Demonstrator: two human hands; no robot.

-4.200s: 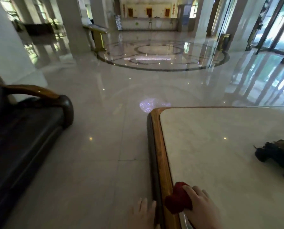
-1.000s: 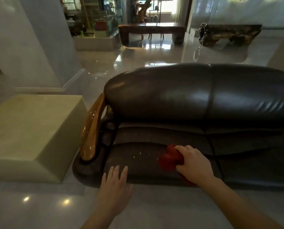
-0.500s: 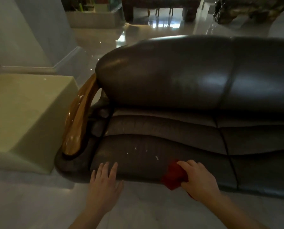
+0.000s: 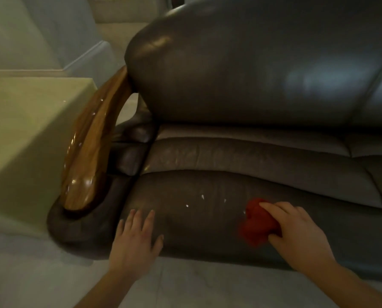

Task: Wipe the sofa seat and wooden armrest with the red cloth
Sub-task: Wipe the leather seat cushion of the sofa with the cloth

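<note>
A dark brown leather sofa fills the view, its seat cushion (image 4: 207,181) running across the middle. A glossy wooden armrest (image 4: 90,147) curves down the sofa's left end. My right hand (image 4: 296,232) grips a bunched red cloth (image 4: 255,225) and presses it on the front of the seat. A few small white specks (image 4: 202,196) lie on the leather just left of the cloth. My left hand (image 4: 136,238) rests flat with fingers spread on the seat's front edge, near the armrest's base.
A pale stone block (image 4: 25,134) stands close against the left side of the armrest. The sofa's padded backrest (image 4: 252,63) rises behind the seat. Polished light floor (image 4: 185,285) runs along the sofa's front, under my forearms.
The view has drawn closer to the sofa and tilted down. My right hand has stayed on the seat's front with the cloth, right of the specks. My left hand has settled onto the seat edge.
</note>
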